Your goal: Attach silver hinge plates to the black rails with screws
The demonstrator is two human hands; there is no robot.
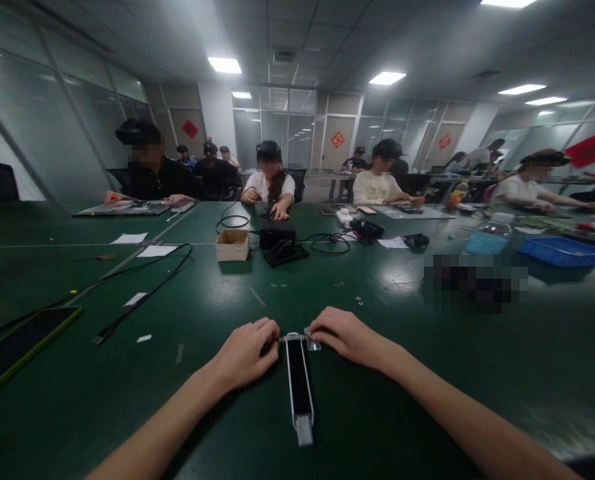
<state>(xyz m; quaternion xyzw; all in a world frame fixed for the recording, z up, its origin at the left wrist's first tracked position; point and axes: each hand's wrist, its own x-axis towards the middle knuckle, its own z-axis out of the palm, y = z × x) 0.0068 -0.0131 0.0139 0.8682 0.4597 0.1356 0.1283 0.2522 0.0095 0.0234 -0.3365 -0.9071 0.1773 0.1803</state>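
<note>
A long narrow device with a black middle strip and a pale metal frame (300,380) lies on the green table (217,427), its grey end pointing towards me. At its far left corner my left hand (250,353) is closed, fingers pinched round a small part by the frame. My right hand (350,337) has its fingertips closed on a small metal bracket (314,345) at the far right corner. The fingers hide much of both small parts.
Beyond the hands stand a small cardboard box (232,246) and a black device (277,235) with cables. A green-edged black tablet (24,343) lies left; a blue tray (564,252) and water bottle (488,239) stand right. Several people sit across the table.
</note>
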